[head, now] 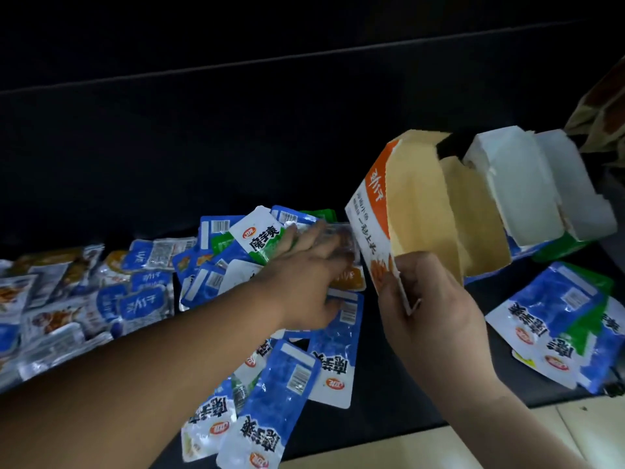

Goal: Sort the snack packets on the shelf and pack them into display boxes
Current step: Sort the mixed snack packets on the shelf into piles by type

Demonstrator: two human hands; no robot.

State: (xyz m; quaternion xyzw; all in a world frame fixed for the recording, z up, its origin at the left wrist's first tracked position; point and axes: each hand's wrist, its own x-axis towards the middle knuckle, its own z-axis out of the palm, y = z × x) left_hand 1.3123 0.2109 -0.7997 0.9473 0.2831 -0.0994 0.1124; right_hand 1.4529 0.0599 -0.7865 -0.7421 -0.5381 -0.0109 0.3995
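My right hand (429, 306) grips the near corner of an orange-and-white display box (375, 211), tilted with its empty tan inside facing me. My left hand (311, 275) reaches into the pile of snack packets, fingers stretched over a clear packet (338, 231) beside the box; whether it holds that packet is unclear from blur. Blue-and-white packets (280, 401) lie below my hands, and a green-and-white one (260, 242) sits by my left fingers.
A white-lined display box (527, 184) lies open behind the orange one. More blue and green packets (554, 319) lie at the right, small blue and brown packets (84, 296) at the left. The dark shelf edge (406, 424) runs along the front.
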